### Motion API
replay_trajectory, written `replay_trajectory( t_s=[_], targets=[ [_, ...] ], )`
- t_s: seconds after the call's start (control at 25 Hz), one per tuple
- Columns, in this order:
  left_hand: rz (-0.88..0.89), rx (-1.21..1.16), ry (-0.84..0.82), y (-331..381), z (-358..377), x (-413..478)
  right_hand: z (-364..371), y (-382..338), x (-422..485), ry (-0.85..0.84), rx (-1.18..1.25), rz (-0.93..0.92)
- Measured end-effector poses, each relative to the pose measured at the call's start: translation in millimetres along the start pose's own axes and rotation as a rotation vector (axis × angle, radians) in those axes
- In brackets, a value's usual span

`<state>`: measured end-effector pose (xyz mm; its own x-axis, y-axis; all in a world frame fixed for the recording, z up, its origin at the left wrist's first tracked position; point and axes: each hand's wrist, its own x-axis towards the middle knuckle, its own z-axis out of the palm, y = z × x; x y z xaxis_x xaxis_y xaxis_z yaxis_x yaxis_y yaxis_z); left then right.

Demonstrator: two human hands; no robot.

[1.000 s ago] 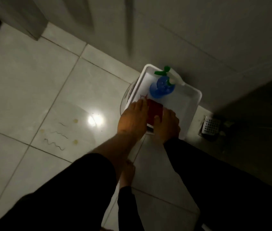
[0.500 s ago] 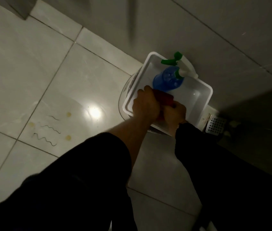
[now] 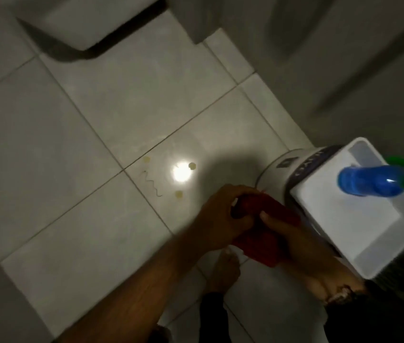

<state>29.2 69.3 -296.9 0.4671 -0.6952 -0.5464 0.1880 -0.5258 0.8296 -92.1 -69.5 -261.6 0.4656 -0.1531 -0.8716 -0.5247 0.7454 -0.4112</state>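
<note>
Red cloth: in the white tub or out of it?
Out. The left hand and right hand grip the red cloth bunched over the floor tiles, beside the white tub, which holds the blue spray bottle.

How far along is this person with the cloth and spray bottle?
Done: the red cloth is out of the white tub. In hand: left hand and right hand grip it. Left: the spray bottle sits in the tub, and the floor marks look unwiped.

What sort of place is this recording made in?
Probably a bathroom or washing area, dimly lit. The floor is glossy pale floor tiles, a white plastic tub holding a blue spray bottle sits on a bucket, and the left hand and right hand grip a red cloth.
</note>
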Motion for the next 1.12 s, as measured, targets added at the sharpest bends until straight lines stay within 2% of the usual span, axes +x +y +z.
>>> replay_trajectory(
  t_s=[0.08,0.16,0.2,0.28,0.4,0.56,0.68,0.84,0.88,0.96,1.04,1.12],
  targets=[
    [-0.090,-0.055,0.213,-56,-33,-19,47,30,40,0.035,-0.087,0.023],
    [-0.287,-0.096,0.465,-129,-65,-26,87,60,93,0.034,-0.199,0.000],
    [-0.393,-0.046,0.551,-172,-81,-27,102,73,126,0.028,-0.293,-0.051],
    [-0.529,0.211,0.591,-260,-107,-28,131,90,197,0.060,-0.461,-0.197],
    [-0.529,0.541,0.639,-365,-141,-9,179,97,300,0.180,-0.670,-0.468],
    [-0.453,0.770,0.765,-463,-162,41,211,127,425,0.269,-1.229,-0.781],
    [-0.314,0.855,0.933,-501,-158,51,211,161,468,0.223,-1.671,-0.882],
    [-0.277,0.888,0.983,-511,-157,54,236,181,489,0.388,-1.714,-1.067],
    [-0.276,0.882,0.986,-509,-157,55,245,193,488,0.351,-1.764,-1.124],
    [-0.285,0.865,0.977,-506,-158,53,240,231,470,0.110,-1.900,-1.229],
    [-0.295,0.872,0.964,-508,-157,50,195,260,439,-0.104,-1.993,-1.193],
    [-0.288,0.896,0.959,-510,-157,50,165,244,435,-0.121,-1.977,-1.164]
  ],
)
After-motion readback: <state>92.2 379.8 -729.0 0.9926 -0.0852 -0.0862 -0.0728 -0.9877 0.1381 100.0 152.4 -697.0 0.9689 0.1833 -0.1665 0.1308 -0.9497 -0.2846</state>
